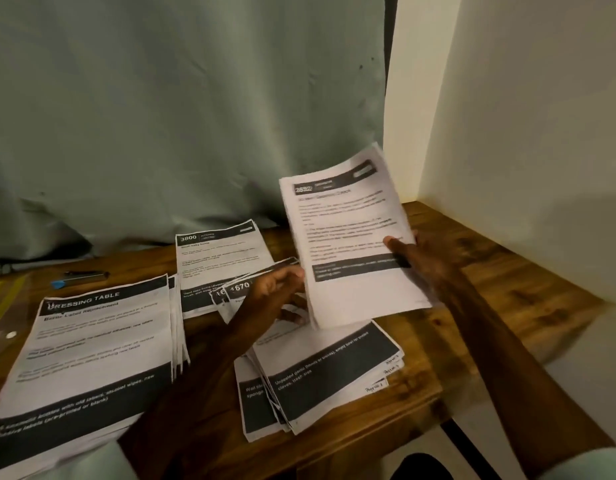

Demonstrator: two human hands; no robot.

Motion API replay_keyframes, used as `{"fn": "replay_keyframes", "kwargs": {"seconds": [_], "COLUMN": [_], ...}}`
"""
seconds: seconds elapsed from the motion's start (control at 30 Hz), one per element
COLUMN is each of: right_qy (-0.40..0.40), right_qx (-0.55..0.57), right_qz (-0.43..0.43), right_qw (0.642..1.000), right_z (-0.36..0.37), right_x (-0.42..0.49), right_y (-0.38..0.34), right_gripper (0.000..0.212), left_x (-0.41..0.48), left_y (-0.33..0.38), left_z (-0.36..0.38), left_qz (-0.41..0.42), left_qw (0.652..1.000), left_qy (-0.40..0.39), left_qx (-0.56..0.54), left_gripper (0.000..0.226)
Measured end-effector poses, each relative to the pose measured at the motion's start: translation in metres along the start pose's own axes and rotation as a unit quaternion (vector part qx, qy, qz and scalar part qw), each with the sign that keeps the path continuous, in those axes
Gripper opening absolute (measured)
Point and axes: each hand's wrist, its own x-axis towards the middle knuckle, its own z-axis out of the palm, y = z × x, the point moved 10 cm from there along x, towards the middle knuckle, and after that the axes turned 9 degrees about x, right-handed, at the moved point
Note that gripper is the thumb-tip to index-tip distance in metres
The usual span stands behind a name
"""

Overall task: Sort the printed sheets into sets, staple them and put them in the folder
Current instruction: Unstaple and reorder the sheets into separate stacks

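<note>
My right hand (419, 254) grips a thin bundle of printed sheets (348, 233), headed with a number, lifted and tilted above the table. My left hand (280, 285) pinches the top edge of a sheet headed 1670 (239, 289) on the fanned pile (320, 372) at centre right. A thick stack titled Dressing Table (88, 351) lies at the front left. A sheet headed 3800 (220, 258) rests behind the centre. A clear folder (5, 306) with a yellow edge lies at the far left.
A dark stapler (86, 274) and a small blue item (61, 284) sit at the back left of the wooden table (490, 282). A grey-green curtain hangs behind. A white wall runs along the table's right side.
</note>
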Motion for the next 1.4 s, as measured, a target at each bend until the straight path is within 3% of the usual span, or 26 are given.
{"fn": "replay_keyframes", "kwargs": {"seconds": [0.1,0.2,0.33,0.47,0.57,0.67,0.73,0.8,0.87,0.93,1.03,1.13,1.2,1.33,1.4], "right_qy": [0.033,0.050,0.063,0.094,0.124,0.161,0.173,0.111,0.001,-0.079,-0.108,-0.128,-0.136,-0.156,-0.158], "right_qx": [-0.050,-0.122,-0.343,-0.410,-0.411,-0.468,-0.478,-0.423,-0.343,-0.308,-0.348,-0.467,-0.506,-0.499,-0.499], "right_qz": [0.032,0.056,0.059,0.061,0.074,0.017,-0.082,-0.146,-0.137,-0.112,-0.083,-0.056,-0.036,-0.015,-0.005], "right_qw": [0.998,0.990,0.935,0.905,0.900,0.869,0.857,0.888,0.929,0.941,0.927,0.873,0.851,0.852,0.852], "right_z": [-0.056,-0.100,-0.113,-0.107,-0.110,-0.100,-0.073,-0.029,0.024,0.071,0.114,0.132,0.133,0.138,0.139], "right_x": [0.016,0.029,0.041,0.053,0.059,0.051,0.036,0.019,0.001,-0.016,-0.032,-0.039,-0.037,-0.033,-0.032], "right_y": [0.014,0.042,0.081,0.092,0.096,0.079,0.051,0.033,0.026,0.027,0.031,0.039,0.046,0.055,0.055], "right_gripper": [0.034,0.040,0.046,0.042,0.057,0.070,0.060,0.041,0.023,0.023,0.060,0.088,0.092,0.090,0.089], "left_x": [0.004,0.011,0.016,0.016,0.016,0.019,0.018,0.015,0.015,0.013,0.007,-0.011,-0.025,-0.058,-0.068], "left_y": [-0.005,-0.015,-0.025,-0.025,-0.027,-0.032,-0.034,-0.032,-0.029,-0.026,-0.017,-0.016,-0.020,-0.041,-0.047], "left_z": [0.006,0.000,-0.006,-0.020,-0.028,-0.033,-0.039,-0.045,-0.055,-0.068,-0.094,-0.119,-0.124,-0.105,-0.092], "left_qz": [0.002,0.008,0.040,0.082,0.093,0.098,0.087,0.076,0.069,0.054,0.015,-0.068,-0.122,-0.173,-0.183], "left_qw": [0.999,0.998,0.990,0.962,0.939,0.915,0.897,0.877,0.859,0.847,0.846,0.838,0.819,0.824,0.806], "left_qy": [-0.035,-0.027,-0.008,0.060,0.101,0.118,0.134,0.153,0.165,0.180,0.228,0.258,0.234,0.131,0.105], "left_qx": [0.022,0.056,0.135,0.253,0.315,0.372,0.413,0.450,0.480,0.498,0.482,0.477,0.510,0.523,0.552], "left_gripper": [0.039,0.028,0.020,0.016,0.017,0.027,0.041,0.044,0.036,0.031,0.026,0.027,0.039,0.057,0.067]}}
